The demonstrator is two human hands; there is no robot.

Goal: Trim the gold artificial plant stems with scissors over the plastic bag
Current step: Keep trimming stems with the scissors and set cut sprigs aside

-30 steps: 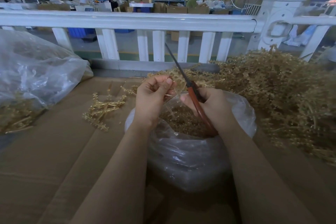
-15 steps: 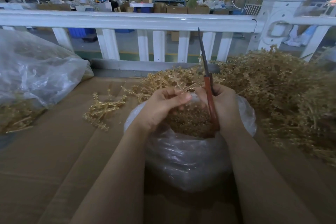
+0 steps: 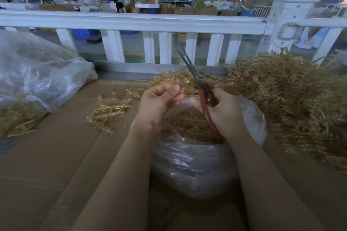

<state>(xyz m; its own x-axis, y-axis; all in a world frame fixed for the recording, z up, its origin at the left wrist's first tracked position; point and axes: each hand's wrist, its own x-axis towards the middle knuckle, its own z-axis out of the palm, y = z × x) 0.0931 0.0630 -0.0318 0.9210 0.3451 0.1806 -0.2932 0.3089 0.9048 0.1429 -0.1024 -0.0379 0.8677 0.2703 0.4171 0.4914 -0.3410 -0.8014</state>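
Observation:
My right hand [image 3: 224, 110] grips the red-handled scissors [image 3: 203, 97], whose dark blades point up and to the left and are slightly parted. My left hand [image 3: 159, 103] pinches a gold plant stem [image 3: 169, 78] that sticks out beyond its fingertips. Both hands hover over the mouth of a clear plastic bag [image 3: 195, 165] that holds gold trimmings [image 3: 187, 125]. The stem's lower part is hidden by my fingers.
A big heap of gold stems [image 3: 281, 99] covers the cardboard to the right. A few loose stems [image 3: 107, 112] lie left of the bag. Another clear bag [image 3: 37, 75] with gold pieces sits at far left. A white railing [image 3: 131, 22] runs behind the cardboard surface [image 3: 47, 165].
The scissors swung from leaning left to upright, then back to leaning left with blades slightly parted. My left hand's fingers rose and curled on the stem.

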